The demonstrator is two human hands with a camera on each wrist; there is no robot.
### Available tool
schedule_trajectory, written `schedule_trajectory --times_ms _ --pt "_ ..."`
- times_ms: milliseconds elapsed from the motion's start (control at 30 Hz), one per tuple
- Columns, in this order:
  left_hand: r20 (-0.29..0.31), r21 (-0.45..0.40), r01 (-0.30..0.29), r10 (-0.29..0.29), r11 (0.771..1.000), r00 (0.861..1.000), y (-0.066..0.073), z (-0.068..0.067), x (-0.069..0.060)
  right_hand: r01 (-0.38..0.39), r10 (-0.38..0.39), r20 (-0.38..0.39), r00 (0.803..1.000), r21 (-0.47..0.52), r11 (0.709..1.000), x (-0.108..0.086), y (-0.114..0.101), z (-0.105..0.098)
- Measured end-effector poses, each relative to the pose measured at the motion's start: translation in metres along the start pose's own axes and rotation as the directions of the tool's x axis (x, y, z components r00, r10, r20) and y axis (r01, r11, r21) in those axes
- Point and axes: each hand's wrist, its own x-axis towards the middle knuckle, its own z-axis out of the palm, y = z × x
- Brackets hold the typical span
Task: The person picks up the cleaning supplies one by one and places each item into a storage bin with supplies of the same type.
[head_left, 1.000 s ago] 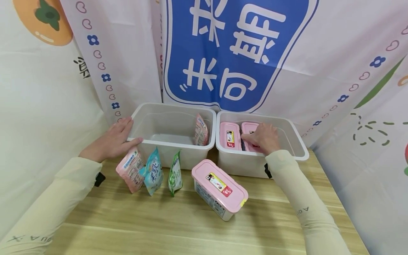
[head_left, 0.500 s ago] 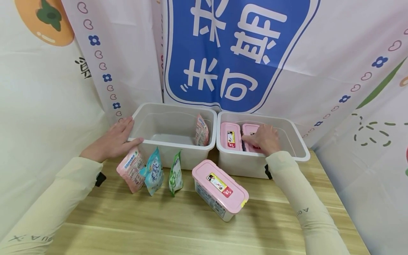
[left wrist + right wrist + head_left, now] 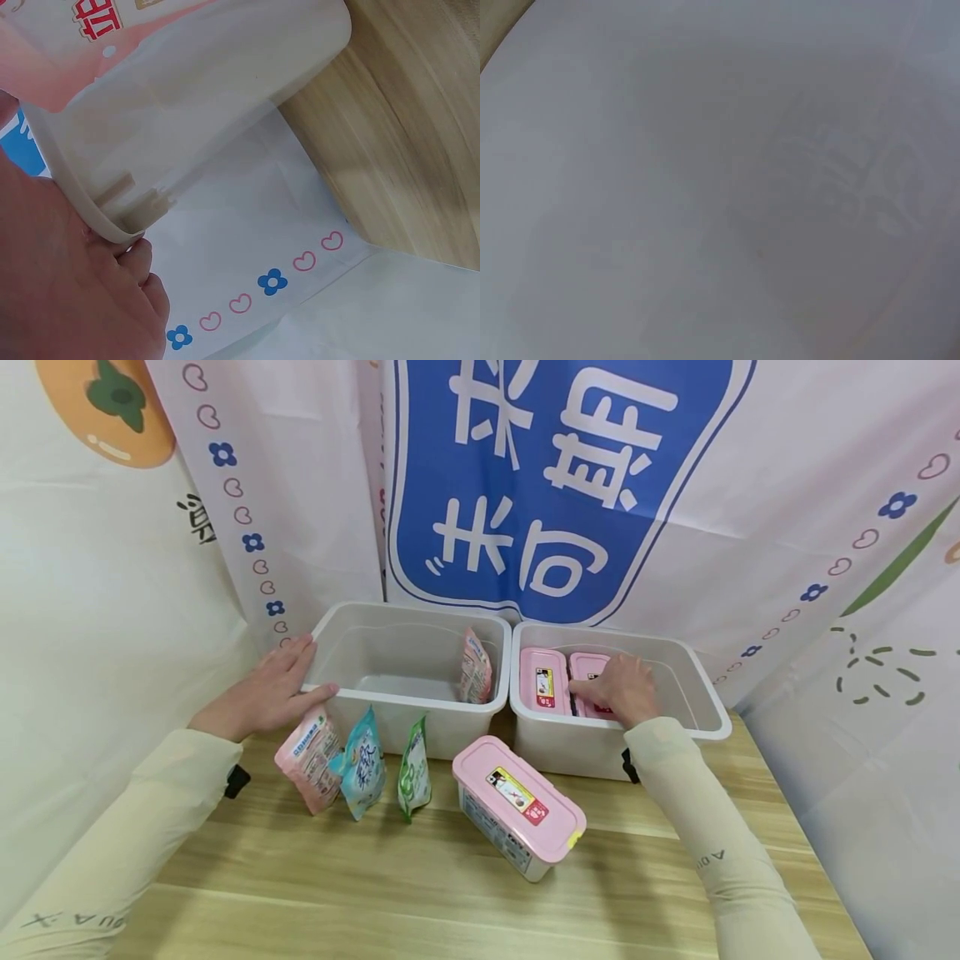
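Note:
My left hand (image 3: 266, 693) grips the near left corner of the left grey bin (image 3: 450, 731). In the left wrist view, its fingers curl over the bin's rim (image 3: 120, 231). Inside the right grey bin (image 3: 562, 747), my right hand (image 3: 628, 689) holds a pink-lidded box (image 3: 587, 665) from above, partly covering it. Beside that box stands a matching pink-lidded box (image 3: 543, 681). The right wrist view shows only a pale bin wall (image 3: 667, 187) with faint lettering; the hand is hidden there.
A pink pouch (image 3: 309, 762), a blue pouch (image 3: 362, 768) and a green-and-white pouch (image 3: 414, 770) stand before the left bin. Another pink-lidded box (image 3: 517, 793) sits on the wooden table (image 3: 360, 893). One pink pouch (image 3: 475, 668) leans inside the left bin. Printed cloth (image 3: 315, 468) hangs behind.

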Motion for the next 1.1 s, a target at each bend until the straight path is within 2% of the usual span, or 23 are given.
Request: schedule_trajectory --times_ms 367,667,1100 --pt "-0.016 -0.004 -0.007 0.006 1.000 1.000 -0.0013 -0.0027 0.0002 -0.002 0.003 -0.003 1.000 0.016 1.000 0.0018 -0.0034 -0.0010" --pt "-0.017 0.004 -0.019 0.019 1.000 1.000 -0.0004 0.0008 0.0005 -0.028 0.029 0.024 0.999 -0.006 1.000 -0.0001 -0.0003 0.0005" --pt "-0.020 -0.003 -0.011 0.011 1.000 1.000 -0.0001 0.0003 -0.0010 0.008 -0.007 0.018 1.000 -0.047 0.999 -0.0033 0.0023 -0.0020"
